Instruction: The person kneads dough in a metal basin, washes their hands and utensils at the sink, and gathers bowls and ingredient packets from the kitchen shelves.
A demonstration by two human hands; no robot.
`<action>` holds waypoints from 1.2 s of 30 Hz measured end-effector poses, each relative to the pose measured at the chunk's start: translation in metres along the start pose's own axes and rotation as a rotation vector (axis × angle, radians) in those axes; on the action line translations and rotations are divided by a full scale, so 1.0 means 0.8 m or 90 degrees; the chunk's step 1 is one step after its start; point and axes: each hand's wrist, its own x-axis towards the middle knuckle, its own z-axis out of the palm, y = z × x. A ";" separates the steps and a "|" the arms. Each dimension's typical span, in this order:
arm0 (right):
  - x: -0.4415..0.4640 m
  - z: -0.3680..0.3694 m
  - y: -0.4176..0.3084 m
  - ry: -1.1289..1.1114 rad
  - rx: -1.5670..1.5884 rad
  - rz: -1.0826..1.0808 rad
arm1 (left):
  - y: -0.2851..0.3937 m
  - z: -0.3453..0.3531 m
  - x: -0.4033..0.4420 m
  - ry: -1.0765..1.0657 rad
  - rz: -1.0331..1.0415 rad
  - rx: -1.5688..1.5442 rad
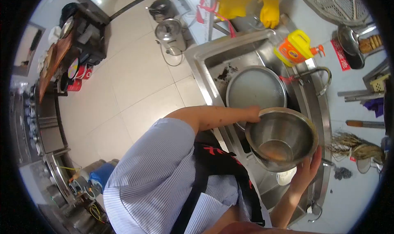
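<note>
A deep stainless steel bowl (pixel 283 129) is tilted over the divider of a double sink (pixel 246 41). My left hand (pixel 252 113) is closed on its near upper rim. On the opposite lower side, my right hand (pixel 308 166) supports the outer wall, fingers pressed along it. A second edge shows under the bowl, perhaps another bowl nested there; I cannot tell. A little water or shine lies at its bottom. Behind it, a wide round basin (pixel 254 88) with cloudy water sits in the upper sink compartment. A pale, whitish item (pixel 286 176) shows partly beneath the bowl.
A yellow soap bottle (pixel 294 48) stands by the faucet (pixel 324 76). Yellow rubber gloves (pixel 269 12) hang over the sink's far end. Ladles (pixel 349 41), a straw brush (pixel 353 146) and a steel scrubber (pixel 342 173) line the wall side. A lidded pot (pixel 169 31) stands on the tiled floor.
</note>
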 end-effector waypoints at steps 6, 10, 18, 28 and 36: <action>-0.043 -0.011 0.060 0.052 0.059 0.069 | -0.027 -0.066 -0.044 0.313 0.150 -0.004; -0.060 0.060 0.065 -0.030 0.075 0.105 | -0.069 -0.163 -0.108 0.412 0.210 -0.016; -0.076 0.360 0.127 -0.370 0.152 0.399 | -0.243 -0.385 -0.349 0.656 0.156 -0.047; -0.114 0.777 0.200 -0.606 0.123 0.702 | -0.473 -0.554 -0.559 0.875 0.042 -0.474; 0.060 0.935 0.242 -0.363 0.204 0.825 | -0.624 -0.497 -0.567 0.984 -0.162 -0.684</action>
